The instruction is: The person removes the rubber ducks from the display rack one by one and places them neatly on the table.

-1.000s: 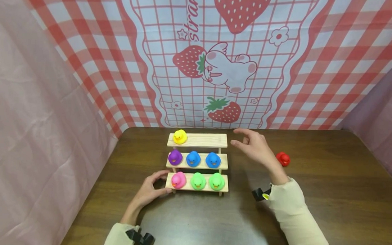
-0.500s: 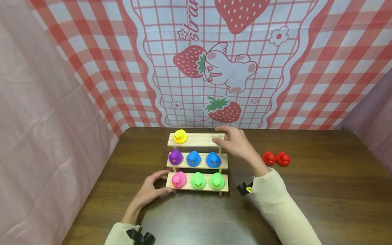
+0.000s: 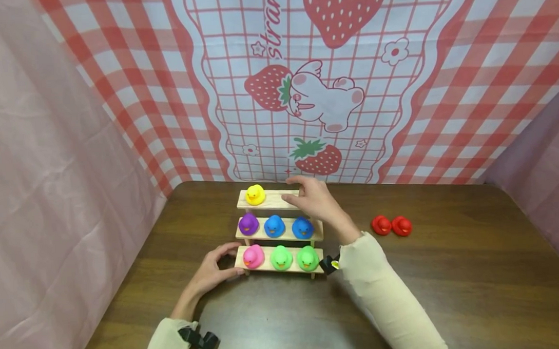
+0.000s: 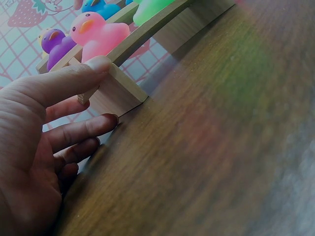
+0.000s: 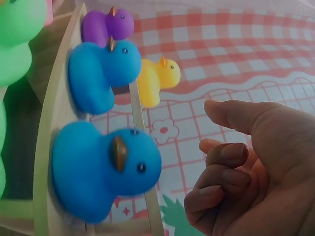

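A three-tier wooden display stand [image 3: 278, 267] holds rubber ducks. My left hand [image 3: 213, 272] grips the left end of its bottom tier, thumb on the board beside the pink duck [image 4: 96, 34]. Over the right part of the top tier, my right hand [image 3: 314, 198] holds nothing; thumb and forefinger are apart and the other fingers bend inward. To its left on that tier sits the yellow duck [image 3: 255, 195]. A purple duck [image 3: 248, 224] and two blue ducks [image 3: 274, 226] fill the middle tier. Two green ducks [image 3: 281, 258] share the bottom tier with the pink one.
Two red ducks [image 3: 381, 225] sit side by side on the brown wooden table [image 3: 472, 270], right of the stand. A checked strawberry-print cloth [image 3: 374, 114] hangs behind the table. Pink curtains [image 3: 67, 177] flank both sides.
My right hand has moved left from beside the stand to over its top tier, uncovering a second red duck. My left hand keeps its hold on the stand.
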### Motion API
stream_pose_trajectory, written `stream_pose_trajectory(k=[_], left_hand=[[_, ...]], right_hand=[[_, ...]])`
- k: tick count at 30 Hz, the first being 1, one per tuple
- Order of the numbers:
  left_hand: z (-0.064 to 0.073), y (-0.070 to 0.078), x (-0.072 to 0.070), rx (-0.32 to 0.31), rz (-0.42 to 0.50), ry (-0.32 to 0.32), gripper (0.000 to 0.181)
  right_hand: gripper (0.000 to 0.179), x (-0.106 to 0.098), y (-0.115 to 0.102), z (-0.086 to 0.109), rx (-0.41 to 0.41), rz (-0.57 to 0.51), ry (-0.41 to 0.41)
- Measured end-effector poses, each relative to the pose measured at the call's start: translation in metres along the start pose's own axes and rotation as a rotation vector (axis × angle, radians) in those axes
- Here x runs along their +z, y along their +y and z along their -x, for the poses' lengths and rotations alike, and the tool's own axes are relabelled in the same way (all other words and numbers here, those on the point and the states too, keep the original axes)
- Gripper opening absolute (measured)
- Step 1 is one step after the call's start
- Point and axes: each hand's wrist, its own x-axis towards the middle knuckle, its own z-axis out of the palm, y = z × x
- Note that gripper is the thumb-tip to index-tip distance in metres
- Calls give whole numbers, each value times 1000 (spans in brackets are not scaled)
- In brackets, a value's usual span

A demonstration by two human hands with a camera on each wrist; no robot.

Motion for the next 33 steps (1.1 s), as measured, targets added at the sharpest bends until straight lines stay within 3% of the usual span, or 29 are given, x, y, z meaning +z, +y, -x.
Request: stream_pose_trajectory(k=[21, 33], left_hand=[[1, -1, 0, 22, -6, 6, 59], [1, 3, 0, -13, 14, 5, 62]], right_hand=[[51, 28, -32, -25, -33, 22, -60], [53, 40, -38, -33, -9, 46, -86]])
